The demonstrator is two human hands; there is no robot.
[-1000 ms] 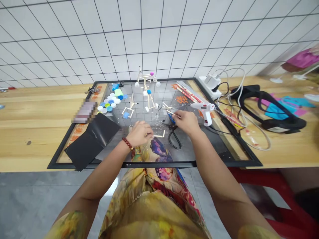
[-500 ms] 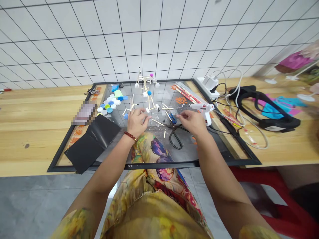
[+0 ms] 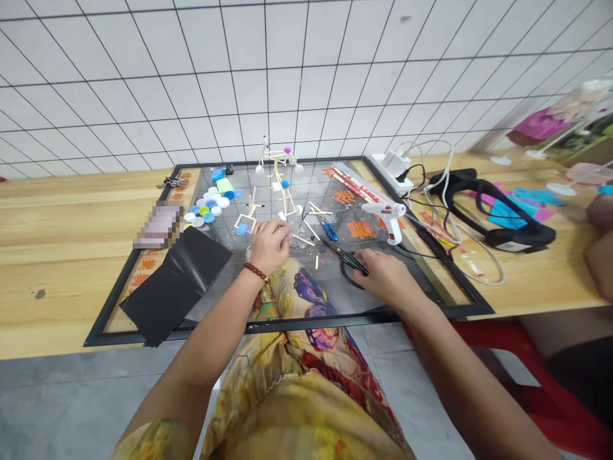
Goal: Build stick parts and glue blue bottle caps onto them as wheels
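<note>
My right hand (image 3: 383, 271) grips a handle of the black scissors (image 3: 345, 255), which lie on the dark glass with blades pointing away to the left. My left hand (image 3: 271, 246) is closed, thumb and fingers together; anything between them is too small to make out. Just beyond it are a small stick frame with a blue piece (image 3: 242, 229) and a taller model of sticks and bottle caps (image 3: 285, 185). Loose sticks (image 3: 302, 240) and a short stick piece (image 3: 317, 262) lie between the hands. A blue utility knife (image 3: 328, 229) rests near the scissors' tips.
Bottle caps (image 3: 211, 203) cluster at left, beside black sheets (image 3: 177, 281) and a blurred-out object (image 3: 159, 225). A white glue gun (image 3: 390, 217) stands at right, near a power strip (image 3: 395, 176), cables and a black headset-like strap (image 3: 502, 217). Another person's arm shows at far right.
My right hand has moved down and right from beside the knife and taken hold of the scissors, which have shifted slightly right. My left hand stays closed beside the small stick frame.
</note>
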